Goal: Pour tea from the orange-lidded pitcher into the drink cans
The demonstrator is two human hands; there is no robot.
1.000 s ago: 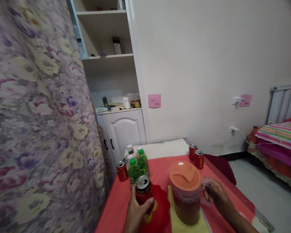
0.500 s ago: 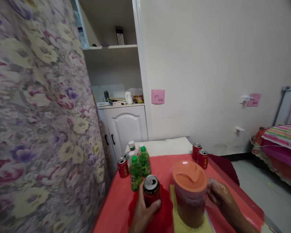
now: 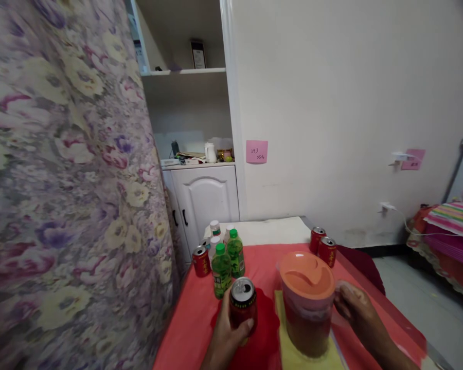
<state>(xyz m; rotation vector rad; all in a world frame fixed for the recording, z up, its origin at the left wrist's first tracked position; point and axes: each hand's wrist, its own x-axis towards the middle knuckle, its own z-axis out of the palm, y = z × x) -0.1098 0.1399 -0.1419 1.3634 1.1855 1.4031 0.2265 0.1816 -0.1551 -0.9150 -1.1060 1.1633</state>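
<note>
while left hand (image 3: 229,329) grips opened can (image 3: 242,300) and right hand (image 3: 353,302) grips pitcher (image 3: 307,329) toward right edge of desk (image 3: 268,254), a sideways bump could tip the pitcher.

On the table (image 3: 270,257), the pitcher (image 3: 307,303) stands on a mat (image 3: 287,357), the right hand (image 3: 353,304) at its three o'clock. From the pitcher, the left hand's (image 3: 227,329) can (image 3: 242,304) sits at nine o'clock, above a tray (image 3: 269,329); bottles (image 3: 221,272) cluster at ten, another can (image 3: 201,261) beyond their nine; two more cans (image 3: 327,253) stand at one
</note>
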